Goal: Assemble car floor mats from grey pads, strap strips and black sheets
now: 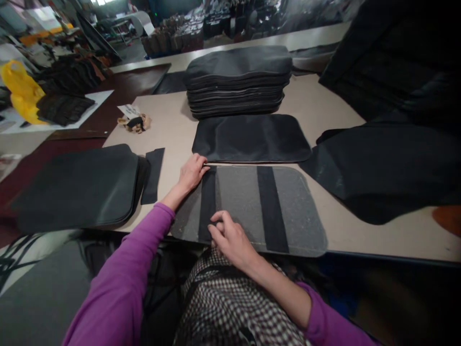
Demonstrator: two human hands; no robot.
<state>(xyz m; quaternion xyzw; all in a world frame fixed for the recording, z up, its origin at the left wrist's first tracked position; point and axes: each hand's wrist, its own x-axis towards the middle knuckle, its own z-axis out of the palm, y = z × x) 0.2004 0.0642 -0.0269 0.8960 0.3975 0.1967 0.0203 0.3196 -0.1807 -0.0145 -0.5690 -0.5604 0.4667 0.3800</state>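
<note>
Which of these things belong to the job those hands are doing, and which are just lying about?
In the job:
left hand, at the panel's far edge
right hand, near its close edge
grey panel
two black strips across it
probably the loose strip and tall stack

Seemingly just lying about:
yellow bag
tan-and-black bundle
orange object, right edge

A beige-topped table (345,230) is set in the foreground, and a pale ledge (144,62) is seen running along its far side. To the left, a dark reddish-brown surface (82,126) is placed against it. Farther back, a grey floor (127,50) is partly exposed, and bundled dark goods (176,33) are piled beyond the ledge. Detail in the distance is blurred. Bright light (103,2) is seen at the top left, while the far right is steeped in deep shadow.
</note>
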